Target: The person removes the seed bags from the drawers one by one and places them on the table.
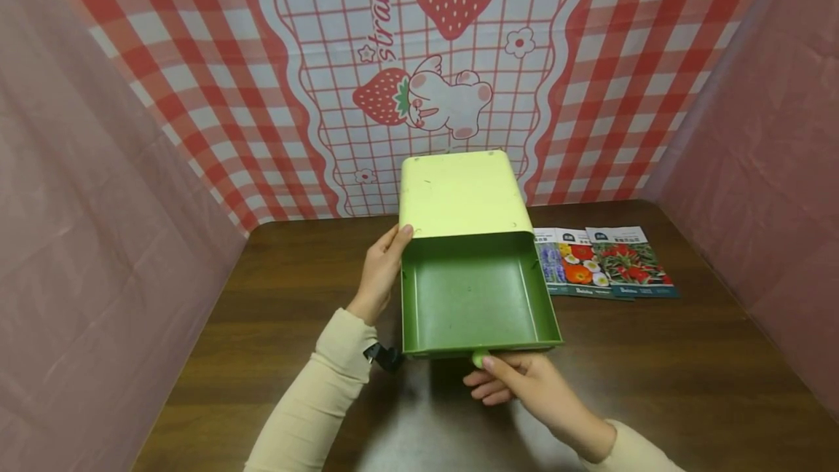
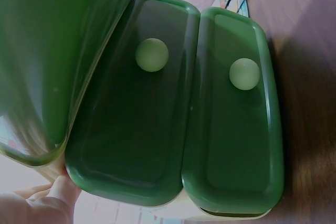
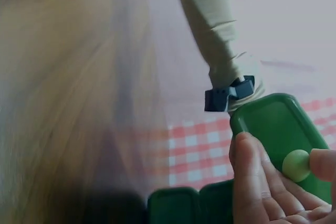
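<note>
Head cam: brown worktop (image 1: 655,363) under L hand (image 1: 380,268) & R hand (image 1: 534,388). Pale-yellow cabinet (image 1: 465,191) on it, beyond R fingers; L fingers touch its side nr front edge, can't tell how far curled. Green top drawer (image 1: 472,297) juts out btwn L & R fingers. L wrist view: two lower drawers (image 2: 126,124), below L fingers. Flower packets (image 1: 632,264) overlap, R of cabinet, beyond R fingers. Lt-green knob (image 1: 480,359) on top drawer, pinched w/ R thumb & fingers.
</note>
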{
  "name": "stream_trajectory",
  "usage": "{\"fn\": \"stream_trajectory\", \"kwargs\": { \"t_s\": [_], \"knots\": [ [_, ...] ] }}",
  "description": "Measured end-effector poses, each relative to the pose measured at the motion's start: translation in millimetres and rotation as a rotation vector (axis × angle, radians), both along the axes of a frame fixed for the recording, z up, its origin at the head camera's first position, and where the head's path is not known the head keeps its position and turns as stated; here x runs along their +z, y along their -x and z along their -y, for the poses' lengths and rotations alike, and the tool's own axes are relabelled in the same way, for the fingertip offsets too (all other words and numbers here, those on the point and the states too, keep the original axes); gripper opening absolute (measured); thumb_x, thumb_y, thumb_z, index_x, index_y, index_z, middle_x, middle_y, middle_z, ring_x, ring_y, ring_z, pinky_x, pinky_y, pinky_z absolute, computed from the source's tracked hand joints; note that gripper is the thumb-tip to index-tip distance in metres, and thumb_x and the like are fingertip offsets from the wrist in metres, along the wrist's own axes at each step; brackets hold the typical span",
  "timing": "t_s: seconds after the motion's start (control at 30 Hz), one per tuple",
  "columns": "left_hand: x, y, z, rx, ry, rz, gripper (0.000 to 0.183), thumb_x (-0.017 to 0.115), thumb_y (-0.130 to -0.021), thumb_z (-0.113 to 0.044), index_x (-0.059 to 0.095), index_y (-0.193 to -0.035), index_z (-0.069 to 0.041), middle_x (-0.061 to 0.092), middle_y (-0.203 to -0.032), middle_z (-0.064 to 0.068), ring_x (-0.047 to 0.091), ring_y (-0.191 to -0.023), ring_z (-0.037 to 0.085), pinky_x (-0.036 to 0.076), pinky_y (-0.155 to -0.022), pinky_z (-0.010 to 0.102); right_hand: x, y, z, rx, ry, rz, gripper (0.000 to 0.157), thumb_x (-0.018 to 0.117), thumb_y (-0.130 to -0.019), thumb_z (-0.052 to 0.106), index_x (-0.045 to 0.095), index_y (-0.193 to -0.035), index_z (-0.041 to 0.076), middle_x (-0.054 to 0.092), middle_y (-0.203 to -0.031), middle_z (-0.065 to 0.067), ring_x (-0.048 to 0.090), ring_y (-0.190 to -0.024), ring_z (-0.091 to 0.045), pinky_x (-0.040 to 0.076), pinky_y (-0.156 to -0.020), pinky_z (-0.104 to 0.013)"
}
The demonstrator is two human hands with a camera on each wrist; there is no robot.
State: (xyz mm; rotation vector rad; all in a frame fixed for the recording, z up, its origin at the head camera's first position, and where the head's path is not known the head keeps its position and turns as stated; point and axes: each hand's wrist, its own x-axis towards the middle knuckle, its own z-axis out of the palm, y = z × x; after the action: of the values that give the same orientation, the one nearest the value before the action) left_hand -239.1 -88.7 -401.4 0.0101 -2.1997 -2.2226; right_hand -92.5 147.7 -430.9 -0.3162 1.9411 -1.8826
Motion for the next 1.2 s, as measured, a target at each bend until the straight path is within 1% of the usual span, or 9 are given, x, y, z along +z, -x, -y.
{"fn": "stream_trajectory", "kwargs": {
  "t_s": [0.1, 0.17, 0.33, 0.43, 0.6, 0.83, 1.03, 1.2],
  "knots": [
    [-0.2, 0.0, 0.0, -0.002, -0.003, -0.001, 0.071, 0.057, -0.095, -0.050, 0.040, -0.150, -0.009, 0.040, -0.155, 0.010, 0.035, -0.144, 0.026, 0.033, -0.118, 0.046, -0.8, 0.8, 0.1, 0.012, 0.086, 0.101, 0.050, 0.050, -0.103, 0.028, 0.054, -0.127, -0.015, 0.070, -0.114, -0.025, 0.073, -0.094, -0.020, 0.059, -0.086, -0.043],
    [-0.3, -0.2, 0.1, 0.000, -0.005, -0.002, 0.071, 0.057, -0.095, -0.050, 0.040, -0.150, -0.008, 0.040, -0.155, 0.010, 0.036, -0.144, 0.026, 0.033, -0.118, 0.045, -1.4, 1.4, 0.1, 0.018, 0.124, 0.142, 0.052, 0.049, -0.103, 0.030, 0.052, -0.129, -0.015, 0.069, -0.116, -0.024, 0.073, -0.098, -0.022, 0.058, -0.089, -0.043],
    [0.0, -0.5, 0.3, 0.005, -0.002, 0.002, 0.071, 0.058, -0.095, -0.050, 0.040, -0.150, -0.008, 0.040, -0.155, 0.010, 0.036, -0.144, 0.026, 0.033, -0.118, 0.045, -1.2, 1.8, 0.9, 0.026, 0.158, 0.183, 0.056, 0.048, -0.104, 0.031, 0.047, -0.132, -0.017, 0.068, -0.120, -0.021, 0.071, -0.102, -0.021, 0.057, -0.092, -0.038],
    [-0.1, -0.1, 0.6, 0.004, -0.005, 0.001, 0.071, 0.058, -0.095, -0.050, 0.040, -0.150, -0.009, 0.040, -0.155, 0.010, 0.035, -0.144, 0.026, 0.032, -0.118, 0.045, 0.6, 1.7, 2.0, 0.020, 0.176, 0.206, 0.053, 0.049, -0.103, 0.031, 0.050, -0.131, -0.015, 0.069, -0.119, -0.018, 0.071, -0.102, -0.019, 0.057, -0.092, -0.034],
    [-1.0, 1.4, 1.2, -0.006, -0.008, 0.000, 0.073, 0.058, -0.094, -0.051, 0.040, -0.150, -0.008, 0.039, -0.156, 0.010, 0.033, -0.145, 0.026, 0.031, -0.119, 0.046, 4.0, 1.9, 2.9, 0.016, 0.214, 0.228, 0.049, 0.050, -0.103, 0.028, 0.052, -0.129, -0.013, 0.072, -0.115, -0.014, 0.071, -0.102, -0.019, 0.057, -0.092, -0.033],
    [0.1, 1.3, 0.8, -0.007, 0.002, -0.001, 0.073, 0.058, -0.094, -0.052, 0.039, -0.150, -0.008, 0.039, -0.156, 0.010, 0.033, -0.145, 0.026, 0.031, -0.119, 0.046, 9.6, 4.5, 3.1, 0.028, 0.250, 0.238, 0.052, 0.047, -0.104, 0.029, 0.050, -0.130, -0.016, 0.070, -0.119, -0.017, 0.070, -0.106, -0.021, 0.055, -0.096, -0.038],
    [0.9, 0.8, -0.5, 0.001, 0.001, -0.006, 0.071, 0.058, -0.095, -0.049, 0.040, -0.149, -0.007, 0.041, -0.154, 0.011, 0.035, -0.144, 0.026, 0.033, -0.118, 0.045, 16.5, 12.0, 2.2, 0.026, 0.278, 0.239, 0.052, 0.046, -0.105, 0.032, 0.054, -0.128, -0.014, 0.073, -0.114, -0.012, 0.070, -0.104, -0.020, 0.056, -0.094, -0.037],
    [1.3, 0.1, -0.9, 0.005, -0.001, -0.003, 0.070, 0.058, -0.095, -0.048, 0.041, -0.149, -0.007, 0.042, -0.154, 0.012, 0.036, -0.144, 0.027, 0.033, -0.118, 0.046, 21.2, 19.3, 2.9, 0.002, 0.263, 0.239, 0.055, 0.047, -0.104, 0.035, 0.054, -0.128, -0.014, 0.074, -0.110, -0.010, 0.071, -0.104, -0.021, 0.056, -0.094, -0.038]
  ]
}}
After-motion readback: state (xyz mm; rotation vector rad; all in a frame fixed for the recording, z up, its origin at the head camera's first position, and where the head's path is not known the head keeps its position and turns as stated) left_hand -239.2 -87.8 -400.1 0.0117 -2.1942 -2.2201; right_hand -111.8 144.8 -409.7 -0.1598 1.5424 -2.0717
